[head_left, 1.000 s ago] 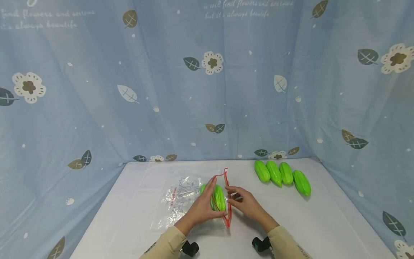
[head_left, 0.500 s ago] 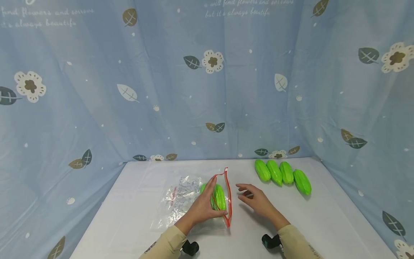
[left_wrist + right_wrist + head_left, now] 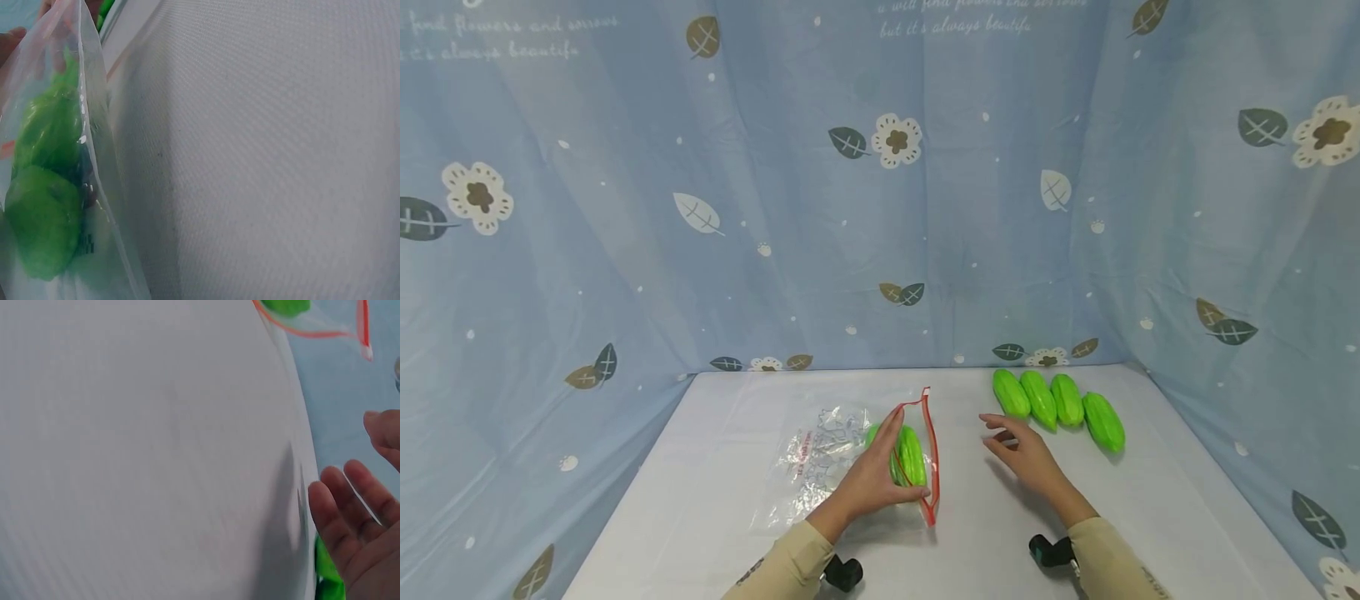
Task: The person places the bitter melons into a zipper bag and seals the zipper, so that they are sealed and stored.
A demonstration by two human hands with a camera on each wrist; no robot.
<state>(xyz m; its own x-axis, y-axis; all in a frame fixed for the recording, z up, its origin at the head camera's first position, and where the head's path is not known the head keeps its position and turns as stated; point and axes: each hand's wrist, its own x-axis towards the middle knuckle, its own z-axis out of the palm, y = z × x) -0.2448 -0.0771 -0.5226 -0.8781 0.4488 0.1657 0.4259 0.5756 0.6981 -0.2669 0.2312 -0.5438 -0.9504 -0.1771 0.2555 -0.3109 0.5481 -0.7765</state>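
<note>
My left hand [image 3: 868, 479] holds a clear zip bag [image 3: 831, 458] near its red-edged mouth, thumb and fingers spread wide apart. Inside the bag, right by that mouth, lie bright green, ridged, oblong vegetables [image 3: 912, 457]; the left wrist view shows two green vegetables [image 3: 47, 187] through the plastic. My right hand [image 3: 1026, 458] hovers over the table with nothing in it, fingers slightly bent and thumb apart. In the right wrist view its fingers [image 3: 340, 512] are spread from the thumb. Just beyond it, a row of several loose green vegetables [image 3: 1037, 400] lies at the back right.
A white cloth-covered table [image 3: 700, 475] spreads beneath everything. A blue curtain [image 3: 790, 208] with flowers and leaves hangs behind and at both sides. Black devices sit at both wrists, the right one [image 3: 1051, 551] below that hand.
My right hand has let go of the bag's red edge and moved right, toward the loose green vegetables. The left hand and bag stay put.
</note>
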